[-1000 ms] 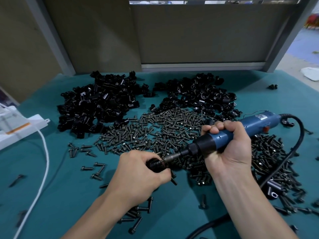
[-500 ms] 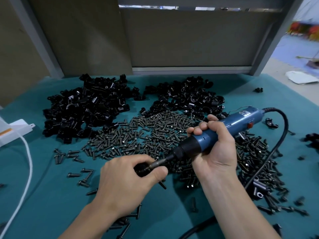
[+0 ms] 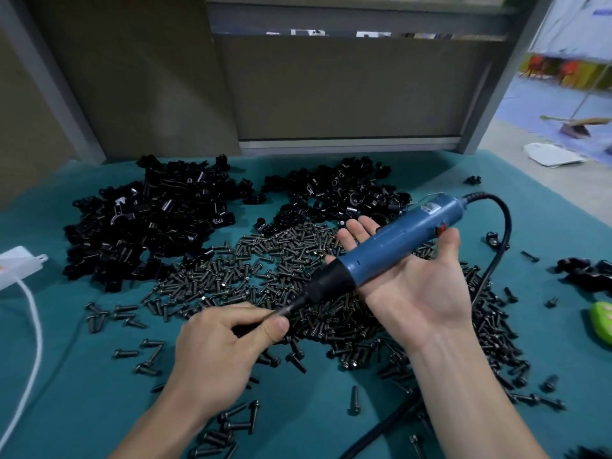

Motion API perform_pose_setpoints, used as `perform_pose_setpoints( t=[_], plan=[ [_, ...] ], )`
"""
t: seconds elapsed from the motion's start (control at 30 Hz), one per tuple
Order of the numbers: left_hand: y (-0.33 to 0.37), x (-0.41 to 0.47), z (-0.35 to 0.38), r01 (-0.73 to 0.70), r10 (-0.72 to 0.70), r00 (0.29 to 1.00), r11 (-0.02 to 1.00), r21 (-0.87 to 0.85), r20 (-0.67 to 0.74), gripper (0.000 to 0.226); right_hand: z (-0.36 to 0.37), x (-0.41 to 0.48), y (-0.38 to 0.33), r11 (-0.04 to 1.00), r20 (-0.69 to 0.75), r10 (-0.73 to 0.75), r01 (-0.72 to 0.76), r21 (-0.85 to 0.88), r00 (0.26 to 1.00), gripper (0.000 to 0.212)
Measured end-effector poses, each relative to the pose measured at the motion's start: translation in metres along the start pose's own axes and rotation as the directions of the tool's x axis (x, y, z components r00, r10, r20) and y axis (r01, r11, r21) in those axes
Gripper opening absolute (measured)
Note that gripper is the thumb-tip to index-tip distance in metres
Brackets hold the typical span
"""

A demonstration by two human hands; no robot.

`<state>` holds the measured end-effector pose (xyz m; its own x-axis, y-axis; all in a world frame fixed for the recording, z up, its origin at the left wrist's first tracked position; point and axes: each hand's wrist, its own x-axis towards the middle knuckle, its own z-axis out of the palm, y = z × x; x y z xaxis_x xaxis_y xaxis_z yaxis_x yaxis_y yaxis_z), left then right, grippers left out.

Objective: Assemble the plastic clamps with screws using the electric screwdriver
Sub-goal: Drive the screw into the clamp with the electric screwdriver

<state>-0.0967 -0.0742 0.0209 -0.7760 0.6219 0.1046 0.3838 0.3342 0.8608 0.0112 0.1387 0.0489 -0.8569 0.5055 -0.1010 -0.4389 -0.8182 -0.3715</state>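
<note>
The left hand [image 3: 228, 342] curls over the tip of the screwdriver [image 3: 397, 246], so the bit's end is hidden, and the dark piece pinched there cannot be made out. The black cord [image 3: 506, 226] passes behind the right forearm and runs off at the near edge. At the far left a white box [image 3: 20, 266] is cut off, and its white cable [image 3: 34, 342] leaves at the near left corner. On the right edge a green thing [image 3: 602, 321] shows only in part. The room [image 3: 563, 71] beyond the tabletop [image 3: 99, 392] is a blur.
</note>
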Motion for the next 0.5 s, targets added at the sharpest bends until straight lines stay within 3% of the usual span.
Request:
perform_pose_setpoints(
  t=[0.17,0.5],
  plan=[
    [-0.002,0.0,-0.001,0.008,-0.008,1.0,1.0,0.011,0.018,0.02,0.003,0.002,0.002,0.995,-0.133,-0.09,0.093,0.02,0.987,0.079],
    [-0.001,0.0,0.002,0.007,-0.007,1.0,1.0,0.007,0.016,0.013,0.007,0.009,0.016,0.965,-0.188,-0.263,0.262,-0.033,0.946,0.071]
  ],
)
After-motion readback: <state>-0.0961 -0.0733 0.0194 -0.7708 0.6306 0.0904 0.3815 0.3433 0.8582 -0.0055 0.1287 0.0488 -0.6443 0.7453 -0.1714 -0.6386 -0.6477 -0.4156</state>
